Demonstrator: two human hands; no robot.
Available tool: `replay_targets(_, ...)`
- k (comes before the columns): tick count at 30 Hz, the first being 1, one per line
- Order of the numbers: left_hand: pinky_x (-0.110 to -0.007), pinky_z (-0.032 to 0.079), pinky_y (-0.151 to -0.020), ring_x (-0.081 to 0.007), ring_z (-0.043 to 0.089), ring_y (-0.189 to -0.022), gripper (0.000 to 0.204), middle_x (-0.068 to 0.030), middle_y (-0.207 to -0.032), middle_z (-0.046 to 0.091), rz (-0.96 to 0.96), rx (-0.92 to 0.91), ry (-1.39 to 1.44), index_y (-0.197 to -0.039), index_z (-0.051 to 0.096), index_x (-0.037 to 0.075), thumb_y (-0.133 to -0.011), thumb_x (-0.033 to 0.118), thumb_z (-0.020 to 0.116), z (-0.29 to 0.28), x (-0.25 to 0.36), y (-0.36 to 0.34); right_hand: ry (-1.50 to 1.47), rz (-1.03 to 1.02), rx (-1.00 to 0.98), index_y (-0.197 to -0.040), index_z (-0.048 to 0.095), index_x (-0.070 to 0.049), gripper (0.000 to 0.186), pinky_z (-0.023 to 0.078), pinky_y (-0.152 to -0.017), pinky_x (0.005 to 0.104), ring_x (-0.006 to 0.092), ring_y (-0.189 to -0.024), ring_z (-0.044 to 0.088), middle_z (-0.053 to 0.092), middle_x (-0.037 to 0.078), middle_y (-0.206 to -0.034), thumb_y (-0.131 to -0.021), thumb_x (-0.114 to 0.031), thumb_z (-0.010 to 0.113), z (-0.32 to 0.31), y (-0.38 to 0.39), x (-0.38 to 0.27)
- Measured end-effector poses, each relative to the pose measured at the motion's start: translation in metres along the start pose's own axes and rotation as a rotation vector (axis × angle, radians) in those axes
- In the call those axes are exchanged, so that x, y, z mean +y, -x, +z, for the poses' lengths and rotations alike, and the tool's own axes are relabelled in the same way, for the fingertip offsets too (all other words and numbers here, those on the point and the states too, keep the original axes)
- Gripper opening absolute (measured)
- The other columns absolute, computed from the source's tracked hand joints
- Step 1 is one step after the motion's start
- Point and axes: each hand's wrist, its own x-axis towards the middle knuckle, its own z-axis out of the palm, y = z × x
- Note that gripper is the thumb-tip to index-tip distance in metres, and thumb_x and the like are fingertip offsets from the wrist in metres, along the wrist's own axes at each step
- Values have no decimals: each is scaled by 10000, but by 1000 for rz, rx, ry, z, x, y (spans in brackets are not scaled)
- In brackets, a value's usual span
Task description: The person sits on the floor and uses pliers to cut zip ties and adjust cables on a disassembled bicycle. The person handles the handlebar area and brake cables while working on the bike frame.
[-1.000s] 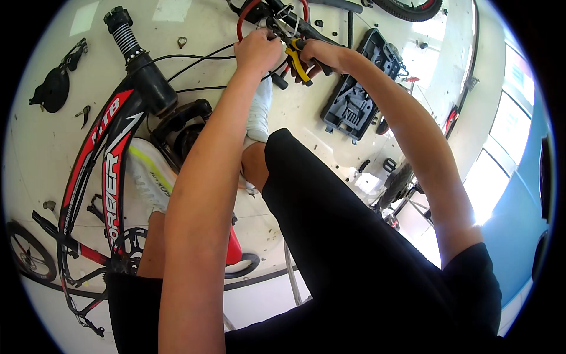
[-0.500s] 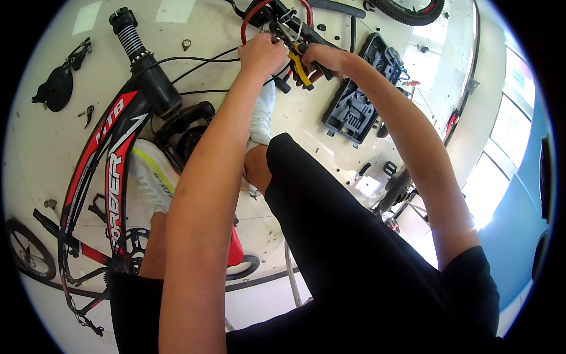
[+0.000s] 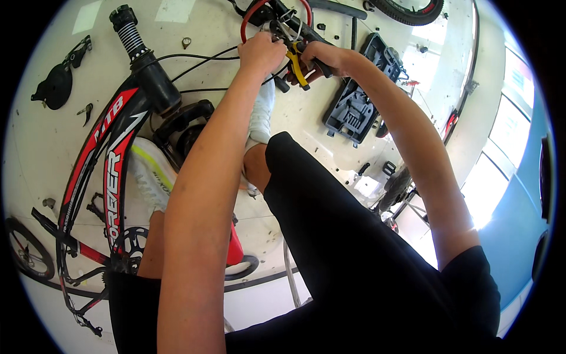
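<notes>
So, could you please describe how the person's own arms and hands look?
The left hand and right hand wear no gloves. The left forearm and right forearm are bare, with no watch or bracelet visible. A short black sleeve covers the upper right arm; no left sleeve is in view.

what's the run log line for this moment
left hand: by red cable, hold unclear | right hand: gripping yellow-handled pliers | tool case: open on floor
</notes>
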Motion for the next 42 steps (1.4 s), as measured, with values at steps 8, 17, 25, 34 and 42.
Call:
replay_targets(8, -430, 315, -945, -322, 606, -945, 292, -168, -927, 668, -3, -1, -20, -939, 674, 67, -814, 281, 519, 0, 2, 1, 12, 32, -8, -926, 532, 106, 319, 517, -843, 372, 301, -918, 644, 622, 233, -989, -691, -85, 434, 0, -3, -2)
replay_targets(17, -441, 338, -929, -327, 604, -947, 289, -167, -923, 666, 15, -5, -50, -927, 659, 50, -819, 276, 515, 0, -3, -2, 18, 1, 96, -865, 548, 111, 270, 540, -762, 350, 309, -821, 661, 628, 233, -889, -700, -71, 436, 7, -4, 1)
replay_targets(25, -436, 479, -776, -361, 621, -864, 270, -206, -880, 648, 111, -43, -238, -861, 650, 0, -814, 237, 529, -9, 9, 16, 45, -21, 253, -863, 481, 48, 213, 559, -577, 385, 283, -635, 635, 562, 153, -767, -686, -70, 467, 26, -7, 13)
replay_targets(34, -395, 506, -700, -304, 649, -811, 310, -154, -829, 667, 213, -147, -532, -839, 680, 36, -865, 308, 533, -29, 2, 36, 333, -16, 429, -835, 496, 47, 153, 484, -427, 328, 202, -503, 570, 543, 120, -605, -713, -44, 473, 39, -6, 19)
replay_targets(42, -387, 506, -650, -288, 652, -742, 358, -129, -732, 662, 340, -69, -555, -780, 688, 51, -885, 349, 518, -26, -9, 40, 245, -84, 331, -906, 511, 55, 234, 539, -591, 331, 229, -722, 654, 593, 179, -793, -696, -39, 468, 37, -7, 26)
